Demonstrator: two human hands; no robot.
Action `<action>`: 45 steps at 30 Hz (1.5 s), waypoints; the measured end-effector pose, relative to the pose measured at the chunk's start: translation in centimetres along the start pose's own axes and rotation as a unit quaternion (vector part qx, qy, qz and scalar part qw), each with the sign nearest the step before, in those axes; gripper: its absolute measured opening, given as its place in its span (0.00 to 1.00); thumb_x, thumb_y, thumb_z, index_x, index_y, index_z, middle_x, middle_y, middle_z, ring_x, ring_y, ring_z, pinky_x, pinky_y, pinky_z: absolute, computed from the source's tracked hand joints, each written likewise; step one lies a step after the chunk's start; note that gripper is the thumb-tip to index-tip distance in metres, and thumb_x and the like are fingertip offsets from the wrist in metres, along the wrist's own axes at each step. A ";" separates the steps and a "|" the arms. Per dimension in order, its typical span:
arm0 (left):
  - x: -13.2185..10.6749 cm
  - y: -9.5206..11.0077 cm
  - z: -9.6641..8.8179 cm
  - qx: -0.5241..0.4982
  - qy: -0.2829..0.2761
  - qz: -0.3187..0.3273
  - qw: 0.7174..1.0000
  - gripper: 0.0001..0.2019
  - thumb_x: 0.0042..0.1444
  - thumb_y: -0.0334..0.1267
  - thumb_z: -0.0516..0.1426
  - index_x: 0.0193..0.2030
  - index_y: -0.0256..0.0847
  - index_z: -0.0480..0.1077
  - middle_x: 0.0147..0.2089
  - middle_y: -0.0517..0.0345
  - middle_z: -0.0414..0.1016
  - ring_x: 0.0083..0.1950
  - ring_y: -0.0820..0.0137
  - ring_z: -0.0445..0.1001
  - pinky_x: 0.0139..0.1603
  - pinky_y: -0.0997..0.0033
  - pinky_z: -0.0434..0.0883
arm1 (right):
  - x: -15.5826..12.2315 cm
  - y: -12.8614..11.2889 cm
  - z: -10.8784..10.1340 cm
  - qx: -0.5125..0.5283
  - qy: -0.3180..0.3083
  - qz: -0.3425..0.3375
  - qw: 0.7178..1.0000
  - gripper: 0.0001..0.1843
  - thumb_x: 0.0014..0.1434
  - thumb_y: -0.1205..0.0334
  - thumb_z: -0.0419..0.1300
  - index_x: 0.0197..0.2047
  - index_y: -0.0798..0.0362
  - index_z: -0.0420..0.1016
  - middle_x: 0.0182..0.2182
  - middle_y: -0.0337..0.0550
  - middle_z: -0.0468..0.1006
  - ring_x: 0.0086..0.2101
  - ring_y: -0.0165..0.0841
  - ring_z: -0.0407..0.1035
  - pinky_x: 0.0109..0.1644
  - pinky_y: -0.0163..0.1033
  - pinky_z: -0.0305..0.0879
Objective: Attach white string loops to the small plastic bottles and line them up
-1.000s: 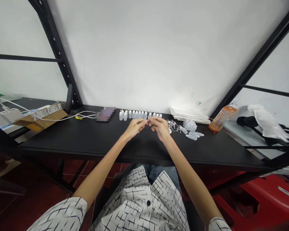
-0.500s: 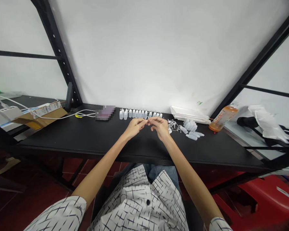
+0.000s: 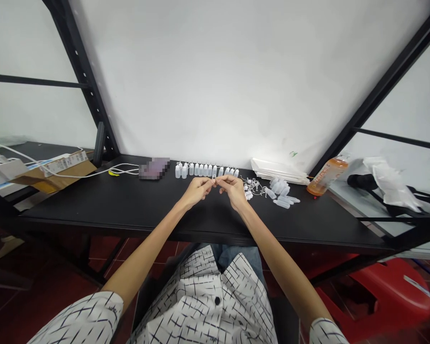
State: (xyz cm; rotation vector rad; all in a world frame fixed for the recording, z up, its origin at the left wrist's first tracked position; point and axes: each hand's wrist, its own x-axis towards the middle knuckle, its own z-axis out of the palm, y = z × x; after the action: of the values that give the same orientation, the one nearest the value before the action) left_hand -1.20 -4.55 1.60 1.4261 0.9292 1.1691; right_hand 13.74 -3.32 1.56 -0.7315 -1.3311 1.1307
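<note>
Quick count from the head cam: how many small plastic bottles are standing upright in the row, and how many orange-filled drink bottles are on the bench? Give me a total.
Upright small plastic bottles: 12
Orange-filled drink bottle: 1
Total: 13
Loose small plastic bottles right of the hands are too bunched to count, so they are left out.

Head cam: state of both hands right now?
Left hand: closed, pinching a small white piece.
Right hand: closed, apparently on the same piece; too small to be sure.

Left hand (image 3: 197,190), right hand (image 3: 233,190): 2 total. Small bottles in row (image 3: 205,170): ~12. Loose small bottles (image 3: 280,191): ~8, hard to count. Orange drink bottle (image 3: 327,177): 1.
</note>
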 end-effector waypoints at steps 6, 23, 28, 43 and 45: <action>0.0 0.6 -0.6 -0.031 -0.013 -0.006 0.999 0.19 0.51 0.51 0.61 0.31 0.33 0.70 0.23 0.64 0.57 0.20 0.82 0.51 0.18 0.82 0.45 | -0.1 -0.2 -0.1 0.000 -0.022 0.002 1.000 0.15 0.48 0.50 0.68 0.32 0.52 0.82 0.31 0.44 0.80 0.32 0.33 0.71 0.25 0.32 0.64; 0.1 0.8 -0.9 -0.018 -0.034 -0.009 0.999 0.22 0.52 0.55 0.61 0.30 0.34 0.68 0.23 0.66 0.56 0.18 0.83 0.50 0.17 0.81 0.45 | 0.7 -0.2 -0.1 -0.053 0.008 -0.059 0.997 0.13 0.46 0.55 0.71 0.33 0.54 0.81 0.30 0.42 0.79 0.28 0.31 0.70 0.23 0.34 0.63; 0.0 1.0 -0.7 -0.045 -0.037 -0.021 0.998 0.20 0.53 0.53 0.61 0.31 0.33 0.70 0.23 0.65 0.56 0.18 0.84 0.50 0.17 0.81 0.45 | 0.8 -0.2 -0.5 -0.068 0.003 -0.060 0.996 0.12 0.46 0.55 0.71 0.30 0.54 0.80 0.28 0.42 0.79 0.25 0.30 0.69 0.25 0.36 0.64; 0.2 0.8 0.1 -0.040 -0.025 -0.015 0.999 0.18 0.56 0.51 0.59 0.30 0.34 0.69 0.23 0.65 0.55 0.18 0.83 0.51 0.17 0.81 0.46 | 0.6 -0.7 -0.3 -0.072 0.008 -0.046 0.996 0.13 0.45 0.53 0.71 0.29 0.54 0.80 0.25 0.42 0.77 0.24 0.28 0.66 0.24 0.34 0.59; 0.2 0.9 0.0 -0.074 -0.040 -0.030 0.996 0.18 0.56 0.50 0.59 0.31 0.34 0.69 0.23 0.65 0.57 0.18 0.83 0.51 0.17 0.81 0.45 | 0.6 -0.8 -0.5 -0.076 -0.004 -0.047 0.996 0.13 0.46 0.53 0.70 0.31 0.54 0.81 0.27 0.42 0.78 0.25 0.29 0.67 0.24 0.34 0.60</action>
State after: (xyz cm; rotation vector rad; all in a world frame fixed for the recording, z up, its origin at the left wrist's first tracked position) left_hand -1.20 -4.48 2.51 1.3075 0.8075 1.1036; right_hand 14.29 -2.93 2.47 -0.7672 -1.4556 0.9655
